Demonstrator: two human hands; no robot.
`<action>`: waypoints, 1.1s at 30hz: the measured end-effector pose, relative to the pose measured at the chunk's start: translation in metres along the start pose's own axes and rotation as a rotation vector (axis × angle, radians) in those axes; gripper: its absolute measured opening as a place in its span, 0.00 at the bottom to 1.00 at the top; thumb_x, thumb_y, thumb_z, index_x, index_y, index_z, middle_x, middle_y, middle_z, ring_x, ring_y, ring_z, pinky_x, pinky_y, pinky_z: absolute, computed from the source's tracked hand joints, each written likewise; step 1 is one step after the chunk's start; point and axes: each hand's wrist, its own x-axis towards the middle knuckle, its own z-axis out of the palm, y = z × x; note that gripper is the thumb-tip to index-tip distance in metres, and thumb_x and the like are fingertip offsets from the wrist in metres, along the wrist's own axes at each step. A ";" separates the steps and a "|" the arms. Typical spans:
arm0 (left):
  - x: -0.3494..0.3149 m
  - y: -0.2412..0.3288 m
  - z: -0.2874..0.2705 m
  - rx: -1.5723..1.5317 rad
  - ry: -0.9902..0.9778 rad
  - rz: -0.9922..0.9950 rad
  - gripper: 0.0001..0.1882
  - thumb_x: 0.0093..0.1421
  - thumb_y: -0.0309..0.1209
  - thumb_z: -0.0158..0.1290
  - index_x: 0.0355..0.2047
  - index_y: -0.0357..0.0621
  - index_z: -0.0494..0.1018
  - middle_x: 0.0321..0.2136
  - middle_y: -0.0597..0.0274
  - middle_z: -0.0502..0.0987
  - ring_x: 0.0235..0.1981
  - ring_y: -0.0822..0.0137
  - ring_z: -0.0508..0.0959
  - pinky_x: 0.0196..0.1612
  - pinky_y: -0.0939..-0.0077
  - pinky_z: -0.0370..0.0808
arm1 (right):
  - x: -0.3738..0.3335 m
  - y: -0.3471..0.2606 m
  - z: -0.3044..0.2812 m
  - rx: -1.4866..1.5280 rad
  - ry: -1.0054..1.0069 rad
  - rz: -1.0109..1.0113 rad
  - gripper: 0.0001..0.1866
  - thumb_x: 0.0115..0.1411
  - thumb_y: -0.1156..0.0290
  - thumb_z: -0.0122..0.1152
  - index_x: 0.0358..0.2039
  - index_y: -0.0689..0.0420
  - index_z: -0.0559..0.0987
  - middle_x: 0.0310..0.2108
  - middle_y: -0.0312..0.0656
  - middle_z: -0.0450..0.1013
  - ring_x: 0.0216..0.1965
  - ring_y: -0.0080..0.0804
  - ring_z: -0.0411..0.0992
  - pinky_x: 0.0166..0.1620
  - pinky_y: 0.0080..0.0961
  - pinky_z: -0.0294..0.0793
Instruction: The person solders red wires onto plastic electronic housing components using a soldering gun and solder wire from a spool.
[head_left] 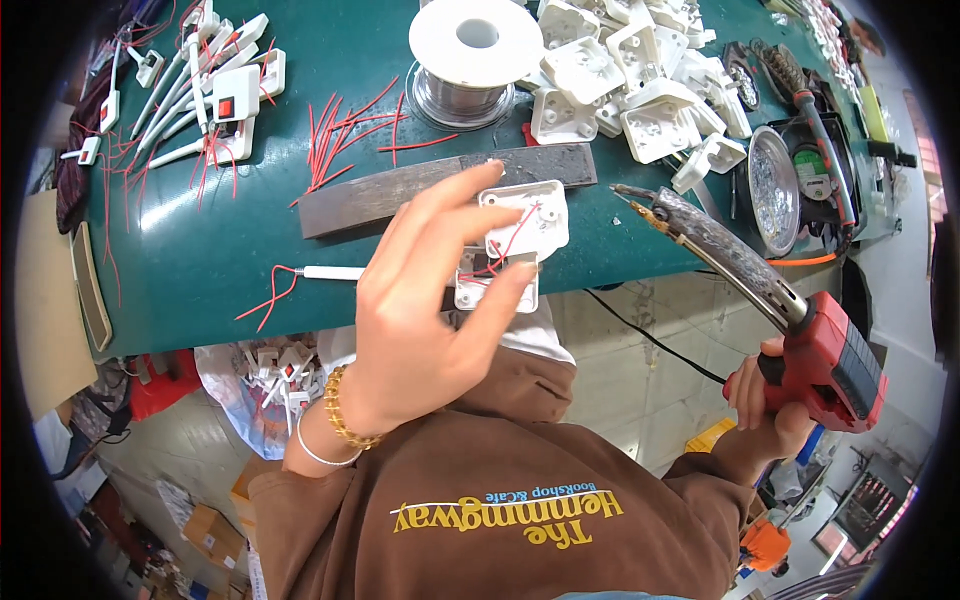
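Observation:
My left hand [415, 300] hovers over a small white plastic housing [530, 225] near the table's front edge, fingers spread and curved around it. The thumb tip seems to touch its lower part; contact of the other fingertips is hard to tell. Red wires [505, 250] run across the open housing, and a white rod [333, 272] with red wire ends extends left from under my hand. At the right, my right hand [765, 405] grips a red-handled soldering gun [830, 365]. Its long metal barrel points up and left, the tip apart from the housing.
A dark metal bar [380, 200] lies behind the housing. Beyond it are loose red wires [345, 135], a solder wire spool [475, 60] and a pile of white housings [640, 90]. Wired rods [195, 95] lie at left. A round metal dish [773, 190] stands at right.

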 end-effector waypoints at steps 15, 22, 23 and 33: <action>-0.002 0.005 -0.011 -0.006 -0.193 0.048 0.22 0.40 0.26 0.65 0.40 0.43 0.80 0.54 0.44 0.69 0.47 0.54 0.71 0.46 0.68 0.70 | -0.021 0.020 0.015 0.139 0.069 0.039 0.39 0.55 0.41 0.58 0.48 0.69 0.65 0.08 0.28 0.59 0.08 0.17 0.58 0.15 0.16 0.57; 0.006 0.001 -0.004 -0.044 -0.129 0.067 0.14 0.43 0.23 0.62 0.33 0.39 0.80 0.48 0.49 0.74 0.42 0.58 0.73 0.42 0.70 0.71 | -0.021 0.018 0.022 0.156 0.103 0.059 0.40 0.55 0.40 0.57 0.48 0.69 0.65 0.07 0.27 0.58 0.08 0.17 0.56 0.15 0.16 0.57; 0.008 0.003 -0.003 0.006 -0.092 0.068 0.09 0.44 0.21 0.61 0.29 0.39 0.79 0.46 0.51 0.75 0.40 0.60 0.73 0.40 0.72 0.72 | -0.022 0.018 0.023 0.149 0.113 0.050 0.41 0.55 0.40 0.57 0.48 0.69 0.65 0.07 0.27 0.58 0.08 0.17 0.57 0.15 0.16 0.58; 0.003 -0.009 0.012 0.079 0.032 0.021 0.03 0.46 0.19 0.58 0.23 0.37 0.75 0.39 0.54 0.78 0.38 0.64 0.73 0.30 0.80 0.74 | -0.026 0.012 0.029 0.021 0.009 0.124 0.41 0.54 0.39 0.56 0.48 0.69 0.65 0.07 0.29 0.59 0.09 0.19 0.58 0.18 0.19 0.62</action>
